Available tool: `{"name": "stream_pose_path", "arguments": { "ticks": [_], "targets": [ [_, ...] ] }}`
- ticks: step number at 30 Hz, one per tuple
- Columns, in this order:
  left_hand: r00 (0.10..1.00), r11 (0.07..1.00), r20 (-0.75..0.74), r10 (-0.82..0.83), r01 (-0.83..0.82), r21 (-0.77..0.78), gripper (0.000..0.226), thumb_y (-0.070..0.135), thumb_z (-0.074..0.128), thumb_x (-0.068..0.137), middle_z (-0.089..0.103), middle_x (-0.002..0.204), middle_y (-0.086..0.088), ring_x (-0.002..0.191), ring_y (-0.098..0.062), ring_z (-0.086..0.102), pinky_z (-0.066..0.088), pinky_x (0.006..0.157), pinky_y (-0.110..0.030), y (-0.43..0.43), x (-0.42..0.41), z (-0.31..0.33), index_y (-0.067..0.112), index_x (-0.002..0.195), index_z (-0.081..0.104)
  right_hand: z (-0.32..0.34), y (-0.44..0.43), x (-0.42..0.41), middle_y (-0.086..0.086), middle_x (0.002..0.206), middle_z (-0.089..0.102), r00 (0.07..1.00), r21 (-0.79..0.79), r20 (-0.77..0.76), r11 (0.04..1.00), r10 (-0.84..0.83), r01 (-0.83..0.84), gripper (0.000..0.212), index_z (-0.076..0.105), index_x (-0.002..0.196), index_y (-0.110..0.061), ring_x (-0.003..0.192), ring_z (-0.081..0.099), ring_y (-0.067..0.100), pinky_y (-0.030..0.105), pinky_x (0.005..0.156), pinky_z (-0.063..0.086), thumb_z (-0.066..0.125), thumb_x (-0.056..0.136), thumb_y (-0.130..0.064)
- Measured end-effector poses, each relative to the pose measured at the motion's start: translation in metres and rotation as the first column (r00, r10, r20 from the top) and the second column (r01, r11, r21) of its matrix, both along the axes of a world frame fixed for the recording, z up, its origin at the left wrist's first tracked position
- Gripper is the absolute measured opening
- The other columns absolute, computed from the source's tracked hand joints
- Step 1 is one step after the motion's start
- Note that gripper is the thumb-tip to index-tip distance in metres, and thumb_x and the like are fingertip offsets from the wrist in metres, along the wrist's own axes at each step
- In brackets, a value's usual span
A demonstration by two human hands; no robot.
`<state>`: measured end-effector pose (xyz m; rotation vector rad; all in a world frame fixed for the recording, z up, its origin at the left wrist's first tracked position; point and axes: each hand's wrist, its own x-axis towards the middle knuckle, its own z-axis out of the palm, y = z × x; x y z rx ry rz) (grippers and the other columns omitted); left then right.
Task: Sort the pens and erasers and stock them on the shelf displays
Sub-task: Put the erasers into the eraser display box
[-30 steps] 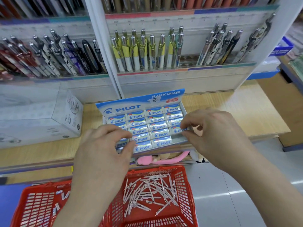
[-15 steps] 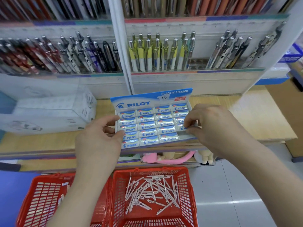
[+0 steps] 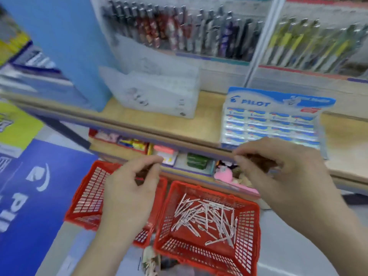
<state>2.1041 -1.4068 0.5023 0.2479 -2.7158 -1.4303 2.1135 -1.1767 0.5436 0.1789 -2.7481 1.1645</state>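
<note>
On the shelf (image 3: 199, 120), eraser box (image 3: 272, 126) lengthwise left-right, header card (image 3: 278, 100) upward.

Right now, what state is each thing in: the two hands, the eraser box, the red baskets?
Left hand: fingers curled; blur hides whether it holds anything.
Right hand: fingers curled, in front of the eraser box; same doubt.
Eraser box: open, lid upright, filled with rows of erasers.
Right basket: holds a loose pile of white pens.
Left basket: contents mostly hidden by the left hand.
</note>
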Motion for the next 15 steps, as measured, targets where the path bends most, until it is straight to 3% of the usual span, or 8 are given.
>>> {"name": "stream_pose_path", "arguments": {
  "ticks": [3,7,12,15],
  "targets": [
    [0.993,0.998,0.107,0.053,-0.049,-0.037,0.029,0.010,0.066,0.083,0.066,0.080,0.031,0.074,0.008,0.060,0.043,0.067,-0.005,-0.052,0.022,-0.025,0.039,0.076,0.068,-0.019,-0.046,0.001,-0.011,0.073,0.068,0.991,0.055,0.062,0.991,0.120,-0.123,0.005,0.067,0.080,-0.027,0.074,0.061,0.005,0.017,0.066,0.043,0.063,0.079,-0.025],
    [0.953,0.994,0.285,0.100,-0.082,-0.076,0.037,0.004,0.063,0.084,0.064,0.073,0.032,0.074,0.009,0.058,0.042,0.061,-0.005,-0.138,0.049,-0.071,0.039,0.071,0.065,-0.070,-0.119,-0.002,-0.010,0.069,0.068,0.949,0.083,0.226,0.966,0.220,-0.244,0.008,0.069,0.078,-0.024,0.069,0.061,0.006,0.025,0.066,0.044,0.069,0.081,-0.017],
    [0.900,0.984,0.402,0.171,-0.133,-0.123,0.031,0.007,0.059,0.086,0.068,0.077,0.019,0.075,0.002,0.060,0.048,0.072,-0.022,-0.247,0.068,-0.146,0.036,0.077,0.067,-0.152,-0.224,-0.011,-0.012,0.071,0.068,0.878,0.088,0.436,0.961,0.198,-0.261,0.012,0.071,0.083,-0.026,0.074,0.059,0.005,0.013,0.068,0.042,0.069,0.082,-0.014],
    [0.870,0.979,0.459,0.178,-0.112,-0.168,0.027,0.009,0.055,0.088,0.067,0.080,0.018,0.077,0.000,0.060,0.043,0.068,-0.015,-0.307,0.066,-0.195,0.031,0.085,0.070,-0.215,-0.285,-0.015,-0.012,0.078,0.068,0.837,0.078,0.518,0.965,0.175,-0.250,0.020,0.071,0.090,-0.026,0.074,0.060,0.005,0.017,0.074,0.045,0.069,0.080,-0.009]
  ]
}}
